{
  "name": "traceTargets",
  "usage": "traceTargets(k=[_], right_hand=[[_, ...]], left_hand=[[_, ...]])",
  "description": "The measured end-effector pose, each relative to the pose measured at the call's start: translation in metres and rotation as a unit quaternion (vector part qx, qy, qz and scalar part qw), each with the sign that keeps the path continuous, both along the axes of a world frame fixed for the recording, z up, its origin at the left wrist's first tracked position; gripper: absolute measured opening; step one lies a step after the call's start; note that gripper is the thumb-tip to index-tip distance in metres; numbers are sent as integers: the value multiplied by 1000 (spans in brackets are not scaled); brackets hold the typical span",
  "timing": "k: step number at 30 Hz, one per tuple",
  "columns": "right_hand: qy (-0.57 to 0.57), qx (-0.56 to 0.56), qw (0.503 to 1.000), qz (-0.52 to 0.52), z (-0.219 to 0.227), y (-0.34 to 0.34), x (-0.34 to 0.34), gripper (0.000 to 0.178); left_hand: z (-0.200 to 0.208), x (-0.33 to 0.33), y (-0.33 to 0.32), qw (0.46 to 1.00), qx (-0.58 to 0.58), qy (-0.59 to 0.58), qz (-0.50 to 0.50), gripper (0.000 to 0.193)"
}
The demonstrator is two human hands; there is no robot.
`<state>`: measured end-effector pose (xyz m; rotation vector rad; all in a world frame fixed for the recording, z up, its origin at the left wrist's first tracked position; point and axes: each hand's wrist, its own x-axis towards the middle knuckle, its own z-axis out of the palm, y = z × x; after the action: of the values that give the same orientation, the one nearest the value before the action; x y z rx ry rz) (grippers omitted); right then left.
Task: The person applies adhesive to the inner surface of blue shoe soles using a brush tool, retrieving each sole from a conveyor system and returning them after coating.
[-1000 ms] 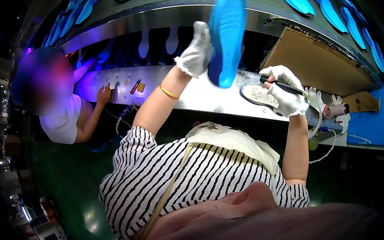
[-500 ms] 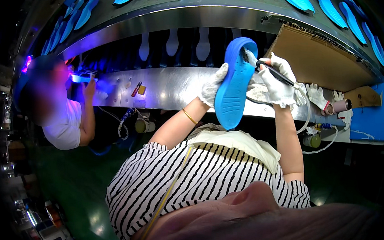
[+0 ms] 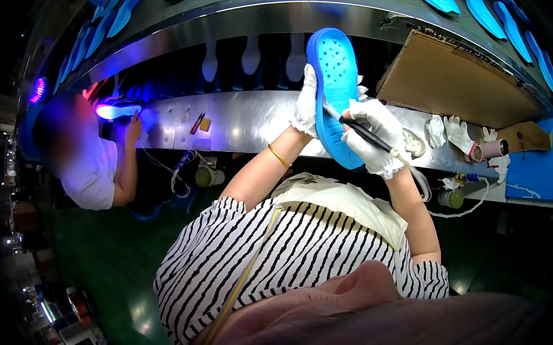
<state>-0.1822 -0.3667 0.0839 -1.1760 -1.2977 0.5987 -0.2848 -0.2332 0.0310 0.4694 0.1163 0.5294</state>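
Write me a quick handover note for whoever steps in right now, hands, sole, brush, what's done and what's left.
Left hand, gloved, holds the blue sole upright above the metal bench.
Right hand, gloved, holds a dark brush, tip against the sole's lower half.
Small dish sits on the bench right of the hands; spare gloves beyond it.
Done: sole picked up, brush on it.
Left: how much is coated cannot be told; finish brushing, set sole down.

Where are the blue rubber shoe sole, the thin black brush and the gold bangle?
blue rubber shoe sole (image 3: 334, 79), head view, on its dotted face.
thin black brush (image 3: 366, 136), head view, mid-handle.
gold bangle (image 3: 280, 156), head view, on the left wrist.
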Motion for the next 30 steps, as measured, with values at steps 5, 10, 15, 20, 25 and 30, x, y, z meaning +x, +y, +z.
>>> traceTargets(k=[5, 10, 15, 20, 25, 30], right_hand=[[-63, 10, 997, -32, -5, -1, 5, 20], [44, -101, 994, 22, -1, -9, 0, 16], [57, -130, 988, -66, 5, -1, 26, 11], [154, -58, 985, -44, 2, -6, 37, 12], [67, -7, 997, 23, -3, -14, 0, 14], [107, -19, 992, -67, -5, -15, 5, 12]], left_hand=[[2, -5, 8, 1000, -9, 11, 17, 89], [14, -11, 12, 999, -29, 9, 24, 92], [28, -13, -14, 991, -108, -78, -10, 105], [38, -13, -42, 997, -21, -69, -25, 105], [20, -1, -17, 997, 35, -74, -10, 98], [29, -9, -15, 995, 45, -93, -5, 97]])
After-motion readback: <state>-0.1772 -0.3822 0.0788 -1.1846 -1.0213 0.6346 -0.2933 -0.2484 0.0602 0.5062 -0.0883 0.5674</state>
